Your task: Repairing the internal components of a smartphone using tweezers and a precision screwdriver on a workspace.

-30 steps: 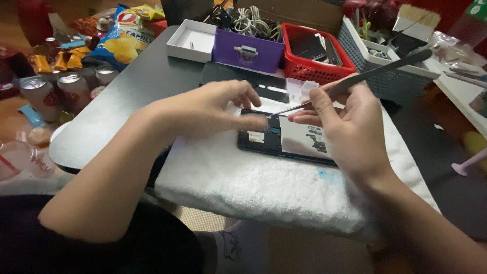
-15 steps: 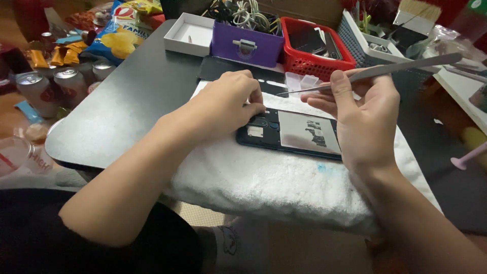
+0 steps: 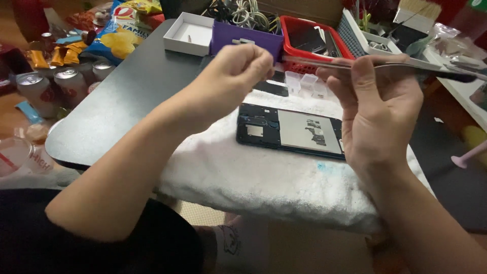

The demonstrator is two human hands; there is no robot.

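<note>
An opened phone body (image 3: 291, 132) lies back-up on a white towel (image 3: 264, 177), its inner frame and a grey plate showing. My right hand (image 3: 378, 109) is raised above it and grips long metal tweezers (image 3: 365, 65) that point left. My left hand (image 3: 233, 76) is also lifted, fingers pinched together right at the tweezer tips; whether a small part sits between them cannot be made out.
A dark table (image 3: 111, 101) carries a white box (image 3: 190, 33), a purple bin (image 3: 246, 35) of cables, a red basket (image 3: 312, 40), small clear trays (image 3: 304, 83). Drink cans (image 3: 50, 83) and snack bags (image 3: 119, 35) sit at left, a plastic cup (image 3: 15, 157) lower left.
Both hands have risen off the phone body. The tweezers swung from pointing down at the phone to level, and my left fingers met their tips in the air.
</note>
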